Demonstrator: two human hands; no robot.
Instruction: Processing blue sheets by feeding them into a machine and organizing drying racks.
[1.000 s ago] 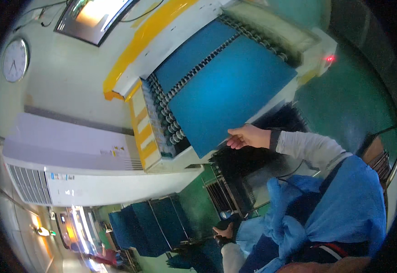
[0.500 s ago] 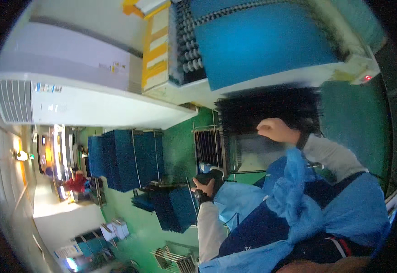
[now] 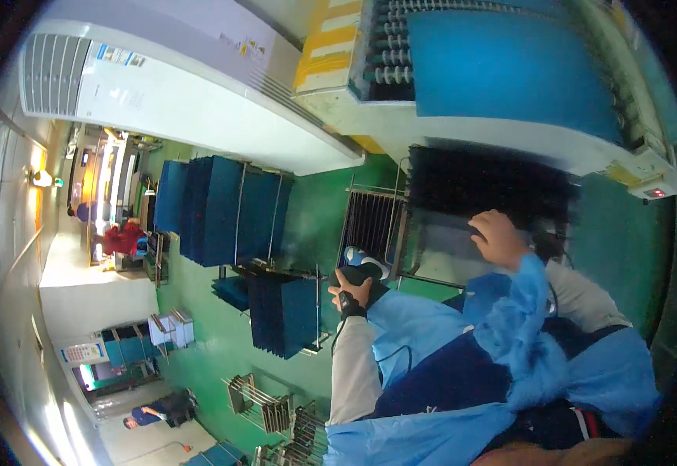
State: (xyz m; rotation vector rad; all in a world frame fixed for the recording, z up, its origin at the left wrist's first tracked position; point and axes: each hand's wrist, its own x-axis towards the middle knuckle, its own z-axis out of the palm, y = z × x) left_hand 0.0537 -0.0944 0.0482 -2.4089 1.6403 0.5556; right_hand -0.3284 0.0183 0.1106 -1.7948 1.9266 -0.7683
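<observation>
My left hand (image 3: 355, 288) has its fingers spread against a dark surface (image 3: 363, 277), which I cannot make out clearly. A blue and white shoe (image 3: 366, 259) shows just beyond it. My right hand (image 3: 501, 239) hovers with loosely bent fingers slightly apart, and nothing is visible in them. Past it stands a rack (image 3: 424, 260) with a dark, blurred row of upright panels (image 3: 486, 182). A blue panel (image 3: 509, 70) lies on the roller conveyor (image 3: 391, 57) at the top. Light blue cloth (image 3: 521, 342) covers parts of my body and right arm.
A smaller slotted rack (image 3: 369, 221) stands beside the panel rack. Blue panels (image 3: 214, 210) fill carts at left, with more dark panels (image 3: 284, 311) nearer. Metal racks (image 3: 265, 404) stand on the green floor. Two people (image 3: 125, 239) (image 3: 160, 409) are farther off, beside a tall white cabinet unit (image 3: 183, 109).
The whole view has shifted and tilted, bringing the conveyor rightward and another person into sight at lower left. My right hand's curled fingers have loosened; my left hand stays against the dark surface.
</observation>
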